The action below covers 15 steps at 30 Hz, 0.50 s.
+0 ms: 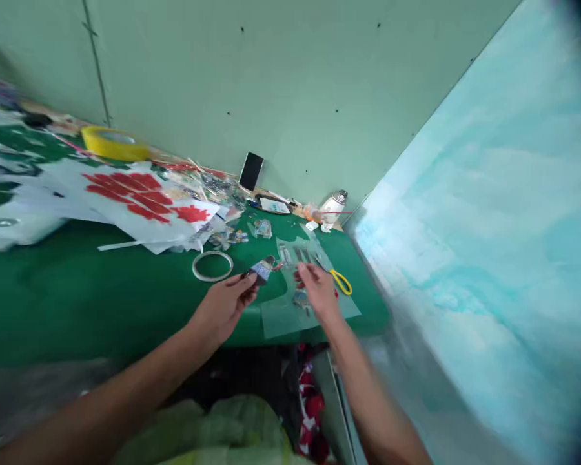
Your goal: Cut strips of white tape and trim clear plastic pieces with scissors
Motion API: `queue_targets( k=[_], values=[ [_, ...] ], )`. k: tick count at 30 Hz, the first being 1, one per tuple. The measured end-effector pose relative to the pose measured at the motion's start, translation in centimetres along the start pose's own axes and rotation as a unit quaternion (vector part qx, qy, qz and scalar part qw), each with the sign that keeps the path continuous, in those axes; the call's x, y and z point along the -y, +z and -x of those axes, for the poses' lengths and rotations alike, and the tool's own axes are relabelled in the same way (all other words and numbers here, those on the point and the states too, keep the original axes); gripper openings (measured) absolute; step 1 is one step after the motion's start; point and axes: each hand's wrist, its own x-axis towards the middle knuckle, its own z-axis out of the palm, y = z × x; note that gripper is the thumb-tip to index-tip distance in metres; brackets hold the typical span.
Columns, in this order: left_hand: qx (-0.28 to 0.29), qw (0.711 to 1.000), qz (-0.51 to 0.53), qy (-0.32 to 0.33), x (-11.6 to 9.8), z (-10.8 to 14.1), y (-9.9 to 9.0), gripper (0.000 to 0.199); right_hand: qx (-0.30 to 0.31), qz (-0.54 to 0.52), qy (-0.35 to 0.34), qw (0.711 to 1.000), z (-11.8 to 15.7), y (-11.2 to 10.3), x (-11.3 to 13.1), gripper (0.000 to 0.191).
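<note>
My left hand (230, 302) pinches a small dark and bluish printed piece (263, 270) above the front of the green table (140, 303). Just right of it, my right hand (315, 287) has its fingers drawn together over a translucent sheet (281, 316); whatever may be between its fingertips is too small and blurred to name. Small dark pieces and a printed cutout (301, 298) lie on that sheet. Yellow-handled scissors (341, 282) rest at its right side. A ring-shaped roll of tape (212, 266) lies left of my left hand.
White papers with red paint (135, 194) cover the left of the table. Behind them sits a yellow tape roll (115, 143). A phone (251, 171) leans on the back wall, near small clutter and a white bottle (334, 206). A pale blue wall stands right.
</note>
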Motion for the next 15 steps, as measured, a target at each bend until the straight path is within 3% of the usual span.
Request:
queue_targets(
  k=[3, 6, 9, 15],
  values=[
    [0.003, 1.0, -0.012, 0.008, 0.6, 0.3, 0.7, 0.013, 0.025, -0.023, 0.02, 0.999, 1.3, 3.3, -1.4, 0.034],
    [0.005, 0.999, -0.03, 0.015, 1.0, 0.5, 0.9, 0.016, 0.024, -0.103, 0.022, 0.994, 1.7, 5.1, -2.4, 0.029],
    [0.001, 0.998, -0.052, 0.032, 1.2, 0.4, 0.7, 0.024, 0.011, -0.168, 0.014, 0.986, 1.2, 5.3, -3.1, 0.028],
    [-0.012, 0.989, -0.115, 0.09, 0.9, -0.4, -0.3, 0.02, 0.004, -0.15, 0.005, 0.989, 0.5, 5.2, -3.8, 0.022]
  ],
)
